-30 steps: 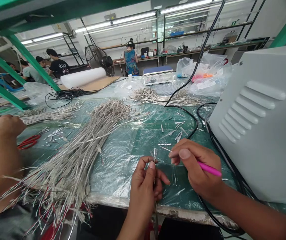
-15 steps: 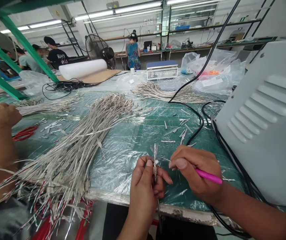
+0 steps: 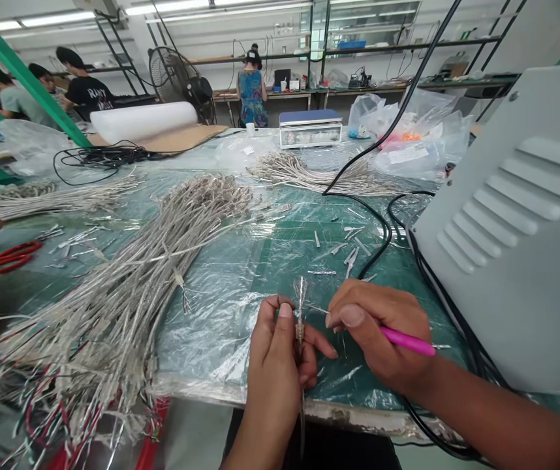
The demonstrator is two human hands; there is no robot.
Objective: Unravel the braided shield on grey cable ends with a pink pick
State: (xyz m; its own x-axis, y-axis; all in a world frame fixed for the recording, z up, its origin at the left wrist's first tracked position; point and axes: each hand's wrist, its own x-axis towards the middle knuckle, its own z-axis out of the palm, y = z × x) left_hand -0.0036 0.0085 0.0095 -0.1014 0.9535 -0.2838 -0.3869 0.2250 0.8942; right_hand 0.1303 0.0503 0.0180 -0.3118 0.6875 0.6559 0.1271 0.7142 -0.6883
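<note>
cable in tight grip of left hand, pink tool (tip near cable) likewise in right hand

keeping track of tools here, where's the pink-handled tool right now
In the head view, the pink-handled tool is in the person's right hand, right of centre, its thin tip pointing left toward the frayed cable held in the left hand.

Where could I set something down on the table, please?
The plastic-covered table looks free between the big cable bundle and the left hand, and beyond that hand up to the foil scraps. It's crowded around those scraps, along the black cord beside the grey machine, and by the red scissors.
</note>
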